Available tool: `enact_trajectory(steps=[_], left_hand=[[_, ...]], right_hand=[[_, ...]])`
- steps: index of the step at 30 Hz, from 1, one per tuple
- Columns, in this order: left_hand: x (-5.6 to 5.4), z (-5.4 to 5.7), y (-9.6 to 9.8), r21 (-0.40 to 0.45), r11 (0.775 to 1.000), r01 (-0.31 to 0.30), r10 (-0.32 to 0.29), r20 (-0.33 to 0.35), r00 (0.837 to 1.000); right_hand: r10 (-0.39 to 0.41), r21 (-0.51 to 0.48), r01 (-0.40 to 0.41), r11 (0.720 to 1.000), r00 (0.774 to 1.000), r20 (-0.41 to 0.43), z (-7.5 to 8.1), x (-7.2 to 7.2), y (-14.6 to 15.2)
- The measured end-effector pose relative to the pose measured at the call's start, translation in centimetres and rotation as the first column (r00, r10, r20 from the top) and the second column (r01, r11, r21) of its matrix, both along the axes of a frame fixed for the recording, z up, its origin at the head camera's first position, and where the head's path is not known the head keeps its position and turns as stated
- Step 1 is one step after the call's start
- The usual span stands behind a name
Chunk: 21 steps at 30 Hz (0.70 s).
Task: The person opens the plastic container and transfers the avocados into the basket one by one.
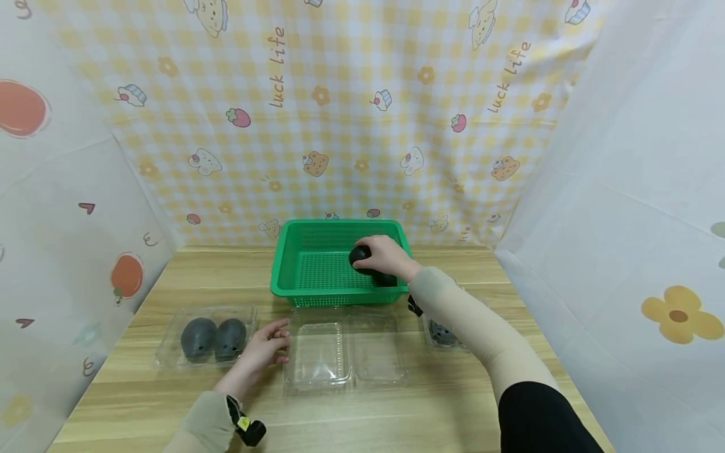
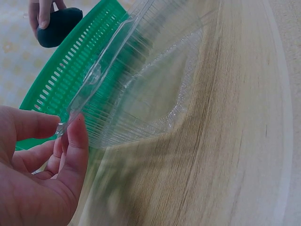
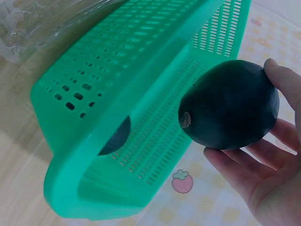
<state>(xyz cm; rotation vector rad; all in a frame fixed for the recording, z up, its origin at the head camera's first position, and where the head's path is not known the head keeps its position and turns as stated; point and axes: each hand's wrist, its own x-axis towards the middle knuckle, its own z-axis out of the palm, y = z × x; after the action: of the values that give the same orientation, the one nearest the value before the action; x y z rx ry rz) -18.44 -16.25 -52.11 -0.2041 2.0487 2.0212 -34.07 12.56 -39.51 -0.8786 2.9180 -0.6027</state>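
My right hand point(image 1: 387, 255) grips a dark avocado point(image 3: 230, 106) over the green plastic basket point(image 1: 277, 277), its thumb and fingers round the sides and the brown stem end facing outward. Another dark avocado point(image 3: 117, 137) lies inside the basket, partly hidden by the wall in the right wrist view. At the left edge of an opened clear plastic clamshell box point(image 1: 317, 355), my left hand point(image 1: 262, 352) pinches the rim between thumb and fingertips. Both halves of that box lie spread on the table in front of the basket, with nothing in them.
Left of my left hand is a clear box point(image 1: 170, 352) with two dark avocados point(image 1: 214, 340). A further clear box point(image 1: 444, 336) with dark contents stands at the right, partly behind my right forearm. A patterned cloth point(image 1: 351, 126) hangs behind the wooden table point(image 1: 226, 277).
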Motion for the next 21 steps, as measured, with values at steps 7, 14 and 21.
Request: enact_trajectory(steps=[7,14,21], left_hand=[[-0.1,-0.2,-0.2,0.011,1.000,0.002,-0.003,0.004,1.000],[-0.1,-0.3,-0.3,0.017,1.000,0.005,-0.006,0.010,1.000],[-0.2,-0.3,-0.3,0.024,1.000,0.010,-0.010,-0.001,1.000]], right_hand=[[-0.018,0.006,0.018,1.000,1.000,0.021,-1.1,-0.5,0.0],[-0.032,0.029,0.031,0.999,0.999,0.034,-1.9,-0.5,0.0],[-0.039,0.032,0.037,0.999,0.997,0.061,-2.6,-0.5,-0.1]])
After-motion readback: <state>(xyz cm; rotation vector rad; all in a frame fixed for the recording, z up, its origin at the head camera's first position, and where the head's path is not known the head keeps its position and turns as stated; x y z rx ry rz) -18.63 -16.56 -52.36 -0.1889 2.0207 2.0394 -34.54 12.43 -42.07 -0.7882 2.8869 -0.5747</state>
